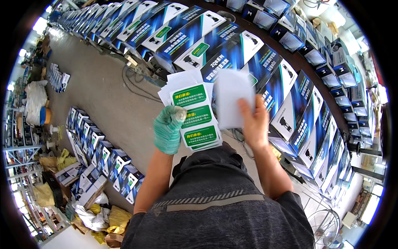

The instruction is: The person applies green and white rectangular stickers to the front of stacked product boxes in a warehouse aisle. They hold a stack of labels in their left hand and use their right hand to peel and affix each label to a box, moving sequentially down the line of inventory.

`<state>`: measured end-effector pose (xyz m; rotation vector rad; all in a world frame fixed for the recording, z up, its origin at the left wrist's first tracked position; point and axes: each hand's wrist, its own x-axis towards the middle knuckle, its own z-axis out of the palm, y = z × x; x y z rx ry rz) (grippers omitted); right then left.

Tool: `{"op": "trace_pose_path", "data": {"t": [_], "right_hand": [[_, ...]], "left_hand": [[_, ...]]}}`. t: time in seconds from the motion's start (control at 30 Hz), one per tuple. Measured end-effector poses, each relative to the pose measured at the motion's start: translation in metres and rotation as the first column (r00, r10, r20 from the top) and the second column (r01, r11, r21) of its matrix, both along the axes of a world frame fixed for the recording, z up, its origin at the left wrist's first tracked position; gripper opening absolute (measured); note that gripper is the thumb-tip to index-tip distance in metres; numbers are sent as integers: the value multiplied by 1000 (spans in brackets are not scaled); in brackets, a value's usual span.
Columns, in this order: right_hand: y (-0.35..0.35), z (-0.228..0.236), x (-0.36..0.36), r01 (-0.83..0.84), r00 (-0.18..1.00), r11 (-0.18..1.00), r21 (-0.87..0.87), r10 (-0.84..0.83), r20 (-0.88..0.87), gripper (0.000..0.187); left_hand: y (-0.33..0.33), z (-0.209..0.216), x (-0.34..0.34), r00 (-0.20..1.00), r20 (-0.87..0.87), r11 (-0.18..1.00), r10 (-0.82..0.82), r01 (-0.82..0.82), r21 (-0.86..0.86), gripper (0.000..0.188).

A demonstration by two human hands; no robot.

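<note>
My left hand (170, 126), in a green knitted glove, is closed on a sheaf of sticker sheets (195, 136). The top sheet carries a column of three green labels with rounded corners on a white backing. Behind it, white sheets (184, 77) fan out at the upper left. My bare right hand (255, 123) grips a blank white sheet (234, 95) just right of the sheaf. Motion blurs that sheet and the fingers. Whether it is one sheet or more I cannot tell.
A long curved row of blue, white and black cartons (219, 56) runs ahead and to the right. Another carton row (110, 159) stands on the floor at left, near yellow and white sacks (95, 218). A cable (134, 85) lies ahead; a fan (325, 226) stands at lower right.
</note>
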<state>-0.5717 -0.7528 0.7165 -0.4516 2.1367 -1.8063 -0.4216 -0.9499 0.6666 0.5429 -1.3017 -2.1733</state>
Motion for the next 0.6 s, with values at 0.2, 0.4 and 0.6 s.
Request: {"op": "trace_pose_path", "data": {"t": [0.2, 0.4, 0.6], "right_hand": [[29, -25, 69, -84, 934, 977, -195, 146, 328, 38], [45, -15, 122, -257, 895, 940, -225, 319, 310, 38], [82, -17, 134, -167, 822, 914, -369, 336, 460, 33]], "left_hand": [[56, 3, 37, 999, 5, 984, -33, 33, -174, 22], [100, -7, 53, 997, -51, 946, 63, -76, -315, 74], [116, -2, 71, 981, -37, 975, -193, 196, 106, 76]]}}
